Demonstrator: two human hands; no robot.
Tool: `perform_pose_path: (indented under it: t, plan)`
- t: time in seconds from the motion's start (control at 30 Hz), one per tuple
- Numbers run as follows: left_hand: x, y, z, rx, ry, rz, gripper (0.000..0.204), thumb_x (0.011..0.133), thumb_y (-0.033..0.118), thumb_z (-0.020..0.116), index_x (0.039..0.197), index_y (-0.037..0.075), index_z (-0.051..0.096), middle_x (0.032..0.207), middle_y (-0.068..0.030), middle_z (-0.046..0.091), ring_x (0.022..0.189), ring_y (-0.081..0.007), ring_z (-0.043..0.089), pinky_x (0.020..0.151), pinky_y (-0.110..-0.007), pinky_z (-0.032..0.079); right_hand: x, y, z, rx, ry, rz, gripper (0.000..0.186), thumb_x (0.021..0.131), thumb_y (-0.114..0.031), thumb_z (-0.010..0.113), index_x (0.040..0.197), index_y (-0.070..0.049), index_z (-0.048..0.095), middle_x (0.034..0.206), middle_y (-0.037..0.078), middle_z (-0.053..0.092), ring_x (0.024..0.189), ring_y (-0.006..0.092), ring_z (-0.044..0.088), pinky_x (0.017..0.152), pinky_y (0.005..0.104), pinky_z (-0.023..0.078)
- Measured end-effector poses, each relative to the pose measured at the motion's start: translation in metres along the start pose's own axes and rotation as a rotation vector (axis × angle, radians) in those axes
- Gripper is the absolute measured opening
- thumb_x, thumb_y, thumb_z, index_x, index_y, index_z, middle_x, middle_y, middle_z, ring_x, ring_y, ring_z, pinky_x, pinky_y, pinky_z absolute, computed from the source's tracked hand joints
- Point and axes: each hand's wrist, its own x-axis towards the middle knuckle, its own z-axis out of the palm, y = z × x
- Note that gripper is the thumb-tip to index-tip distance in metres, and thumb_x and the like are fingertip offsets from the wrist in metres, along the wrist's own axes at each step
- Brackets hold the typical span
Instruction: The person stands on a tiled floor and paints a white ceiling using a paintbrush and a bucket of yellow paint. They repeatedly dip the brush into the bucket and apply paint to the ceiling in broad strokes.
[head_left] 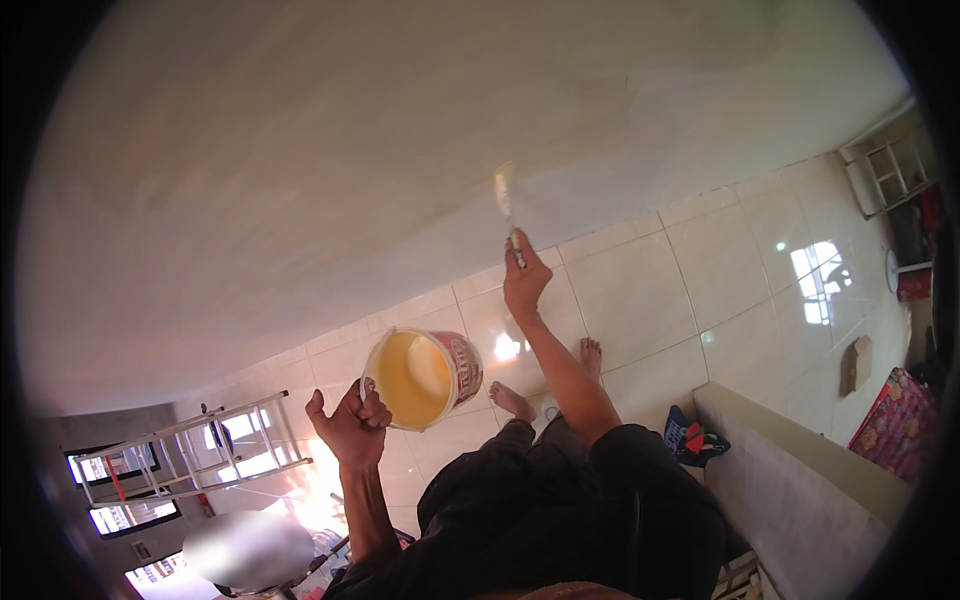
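A whitish wall (330,180) fills the upper part of the view. My right hand (525,282) is closed on the handle of a paintbrush (505,205), its pale bristles at the wall and slightly blurred. Left of it and lower, my left hand (355,420) grips the near-left rim of a white plastic bucket (465,368) with a coloured label. The bucket tilts toward me, and yellowish paint (402,385) shows inside. Whether the fingers hold the rim or the bail handle, I cannot tell.
Glossy pale tiles (635,290) cover the floor around my bare feet (512,400). An aluminium ladder (200,450) stands at the left. A low partition wall (790,450) is at the right, with a dark blue bag (690,438) beside it and a small cardboard box (856,365) beyond.
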Motion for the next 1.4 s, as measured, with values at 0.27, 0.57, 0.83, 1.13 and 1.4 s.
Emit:
perform_pose_path:
  t: [0.27,0.57,0.83,1.13,1.4]
  plan:
    - [-0.005,0.000,-0.010,0.003,0.051,0.014,0.069,0.083,0.068,0.029,0.087,0.002,0.050,0.059,0.0047,0.024,0.052,-0.0094,0.021,0.052,-0.025,0.019,-0.007,0.008,-0.005,-0.040,-0.380,-0.231,0.027,0.083,-0.001,0.067,0.110,-0.004,0.067,0.107,0.016,0.069,0.099,0.0293,0.067,0.084,0.0348,0.053]
    - [-0.008,-0.001,-0.041,-0.081,-0.039,0.021,0.072,0.082,0.069,0.035,0.093,0.000,0.051,0.060,0.0040,0.028,0.052,-0.0096,0.024,0.051,-0.025,0.022,0.087,0.024,-0.086,-0.097,0.329,-0.107,0.023,0.090,-0.010,0.064,0.111,0.000,0.065,0.098,0.015,0.070,0.085,0.0256,0.067,0.075,0.0360,0.052]
    - [-0.009,-0.003,-0.054,-0.122,-0.046,0.011,0.072,0.083,0.069,0.037,0.095,0.000,0.050,0.061,0.0034,0.030,0.052,-0.0098,0.027,0.051,-0.024,0.025,0.010,0.012,0.030,-0.212,0.287,-0.180,0.035,0.091,-0.017,0.064,0.122,0.000,0.061,0.103,0.021,0.069,0.087,0.0262,0.070,0.075,0.0343,0.052]
    - [-0.019,0.000,-0.042,-0.075,0.124,0.050,0.067,0.083,0.068,0.029,0.081,0.004,0.047,0.060,0.0035,0.027,0.052,-0.0098,0.022,0.051,-0.026,0.019,-0.077,0.008,0.049,-0.061,-0.282,-0.201,0.033,0.087,-0.001,0.062,0.120,-0.003,0.063,0.105,0.019,0.069,0.093,0.0235,0.070,0.077,0.0305,0.053]
    - [-0.021,-0.007,-0.056,-0.093,0.059,0.048,0.075,0.083,0.069,0.036,0.102,-0.002,0.052,0.060,0.0027,0.034,0.050,-0.0096,0.029,0.049,-0.023,0.024,0.060,0.011,-0.027,-0.168,-0.341,-0.316,0.027,0.085,0.001,0.061,0.111,-0.005,0.065,0.107,0.015,0.067,0.096,0.0313,0.066,0.081,0.0365,0.053]
